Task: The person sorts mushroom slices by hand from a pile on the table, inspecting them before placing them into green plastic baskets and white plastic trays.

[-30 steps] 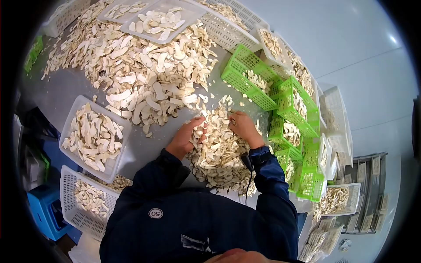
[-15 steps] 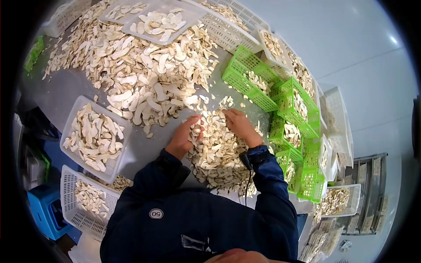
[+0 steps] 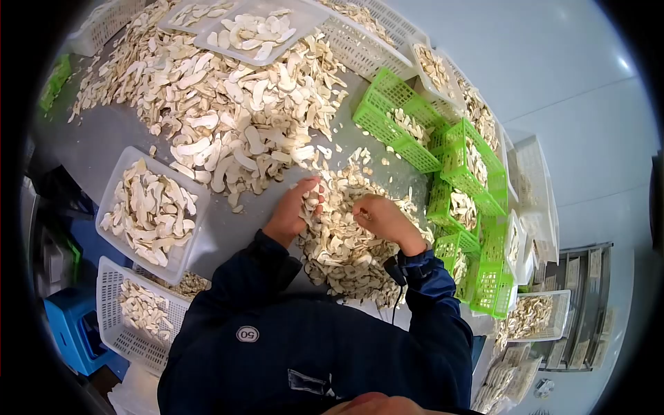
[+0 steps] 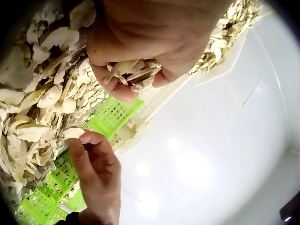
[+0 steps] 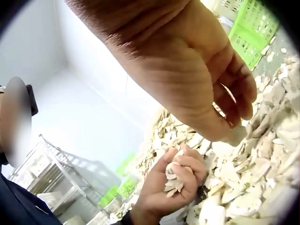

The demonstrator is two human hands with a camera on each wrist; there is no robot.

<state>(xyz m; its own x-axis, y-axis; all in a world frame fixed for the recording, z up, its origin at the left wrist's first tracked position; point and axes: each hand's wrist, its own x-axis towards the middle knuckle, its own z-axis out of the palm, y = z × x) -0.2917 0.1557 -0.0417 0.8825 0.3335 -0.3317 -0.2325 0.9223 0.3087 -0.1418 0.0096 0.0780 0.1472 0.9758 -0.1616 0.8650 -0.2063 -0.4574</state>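
Observation:
Pale dried slices lie in a heap (image 3: pixel 346 259) right below the person's chest side of the table. The left hand (image 3: pixel 289 211) is at the heap's left edge, its fingers curled round several slices (image 4: pixel 133 72), which show in its palm in the left wrist view. Over the heap, the right hand (image 3: pixel 389 220) pinches one slice (image 4: pixel 74 133) between thumb and fingertips. In the right wrist view the right hand (image 5: pixel 187 70) is above the heap, and the left hand (image 5: pixel 173 187) grips its bunch of slices beyond.
A larger pile of slices (image 3: pixel 228 104) spreads at the upper left. Green baskets (image 3: pixel 397 124) line the right side, with white baskets (image 3: pixel 360 48) behind. A white tray of slices (image 3: pixel 191 245) stands at the left, above a white basket (image 3: pixel 111 304). A rack (image 3: pixel 584 304) is far right.
The right hand has moved back from the heap's far part toward the person and slightly right, and now pinches a slice. The left hand stays nearly in place, still gripping its slices.

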